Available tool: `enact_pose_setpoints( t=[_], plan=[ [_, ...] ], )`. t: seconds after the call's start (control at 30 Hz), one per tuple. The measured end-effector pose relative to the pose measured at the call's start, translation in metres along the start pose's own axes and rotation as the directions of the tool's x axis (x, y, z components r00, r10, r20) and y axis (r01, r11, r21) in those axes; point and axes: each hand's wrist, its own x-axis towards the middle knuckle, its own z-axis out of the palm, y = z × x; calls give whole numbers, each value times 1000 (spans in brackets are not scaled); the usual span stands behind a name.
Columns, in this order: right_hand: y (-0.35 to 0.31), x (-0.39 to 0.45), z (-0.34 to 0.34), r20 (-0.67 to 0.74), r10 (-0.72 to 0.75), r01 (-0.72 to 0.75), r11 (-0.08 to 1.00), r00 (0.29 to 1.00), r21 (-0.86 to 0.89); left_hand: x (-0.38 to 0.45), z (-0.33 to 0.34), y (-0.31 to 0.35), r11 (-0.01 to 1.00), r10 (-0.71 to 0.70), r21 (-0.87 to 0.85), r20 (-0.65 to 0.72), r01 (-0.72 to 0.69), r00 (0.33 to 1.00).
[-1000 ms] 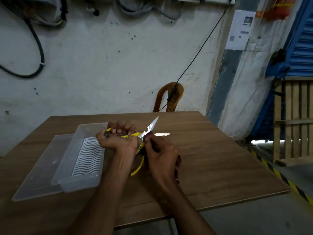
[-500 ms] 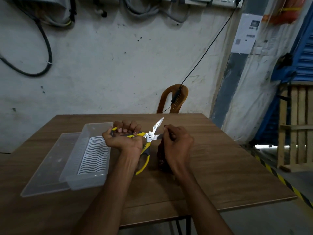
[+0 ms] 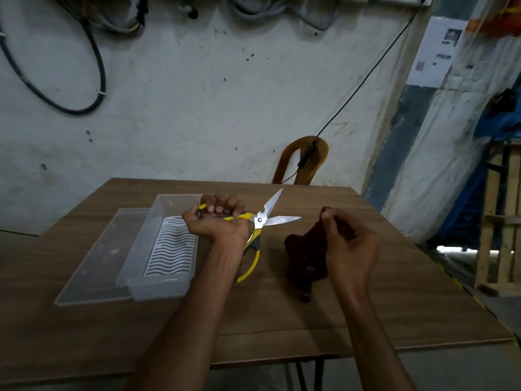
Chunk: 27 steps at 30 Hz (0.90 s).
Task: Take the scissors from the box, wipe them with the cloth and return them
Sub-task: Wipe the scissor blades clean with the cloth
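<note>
1. Currently we hold the scissors (image 3: 262,221) in our left hand (image 3: 218,222), fingers curled round one yellow-and-grey handle; the other handle hangs free below the wrist. Blades are splayed apart, tips pointing up and to the right, above the tabletop (image 3: 366,314).
2. Our right hand (image 3: 348,245) pinches the dark red cloth (image 3: 306,256) between thumb and fingertips; most of the cloth hangs bunched beside the palm, its lower end at or near the tabletop. Cloth and blades are apart, the cloth just right of the lower blade tip.
3. The clear box (image 3: 166,249) sits open to the left of the left hand, a wave-patterned insert in its bottom; what looks like its lid (image 3: 95,263) lies under or beside it on the left, we cannot tell which.
4. Judgement: wiping is the step in hand; the return to the box is not yet done.
5. For a good wipe we should fold the cloth over a blade from the spine side and draw from pivot to tip, keeping fingertips off the cutting edge.
6. Each blade needs both faces, so the open stance is useful. Steady the loose handle so the blades cannot snap together on the cloth or fingers.
7. Risk: a bunched cloth may snag at the notch near the pivot.
</note>
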Motion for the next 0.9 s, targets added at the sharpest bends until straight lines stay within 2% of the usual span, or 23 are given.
enact_pose_setpoints(
  t=[0.07, 0.13, 0.27, 0.37, 0.47, 0.6, 0.67, 0.73, 0.83, 0.9],
  plan=[
    [-1, -16, 8, 146, -67, 67, 998, 987, 8, -2, 2, -4, 1000, -14, 4, 11, 14, 1000],
    [0, -24, 23, 226, -119, 119, 993, 967, 12, -3, 1, -7, 1000, -25, 13, 32, 24, 999],
    [6, -17, 59, 181, -179, 202, 972, 967, -117, -6, 2, -7, 999, -21, 26, 75, 19, 997],
    [5, -13, 78, 120, -147, 165, 972, 982, -166, -7, 1, -9, 998, -7, 56, 74, 3, 997],
    [6, -10, 88, 174, -151, 187, 959, 973, -214, -4, -1, -7, 998, 18, 63, 66, -22, 998],
    [-3, 7, 90, 390, -257, 364, 903, 884, -231, 0, -2, -2, 997, 40, 56, 61, -43, 997],
    [-7, 17, 86, 474, -264, 390, 902, 840, -187, 1, -1, -1, 997, 52, 56, 55, -55, 997],
    [-4, 20, 77, 450, -259, 354, 925, 854, -138, 2, -1, 0, 997, 57, 41, 46, -59, 997],
    [5, 2, 56, 206, -252, 283, 948, 946, -142, 2, -1, 0, 999, 47, 9, 19, -48, 999],
    [9, -13, 51, 139, -248, 268, 950, 959, -158, 1, -2, -3, 1000, 30, -4, 11, -30, 999]
  ],
)
